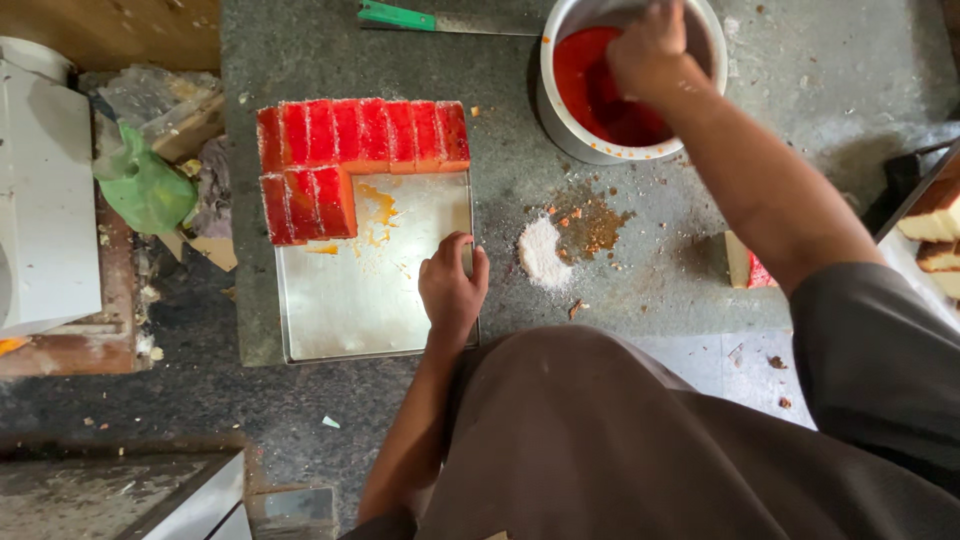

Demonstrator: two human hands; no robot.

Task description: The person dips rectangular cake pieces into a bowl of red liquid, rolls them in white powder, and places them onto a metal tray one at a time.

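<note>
My left hand rests on the right rim of a flat metal tray, fingers curled over the edge. Several red-glazed cake slices stand in rows along the tray's far side and far-left corner. My right hand reaches into a white pot filled with red syrup; its fingers are down in the pot and what they hold is hidden.
A saw with a green handle lies at the far edge of the grey stone counter. White powder and brown crumbs sit between tray and pot. Plain cake slices are at the right. A green bag lies left.
</note>
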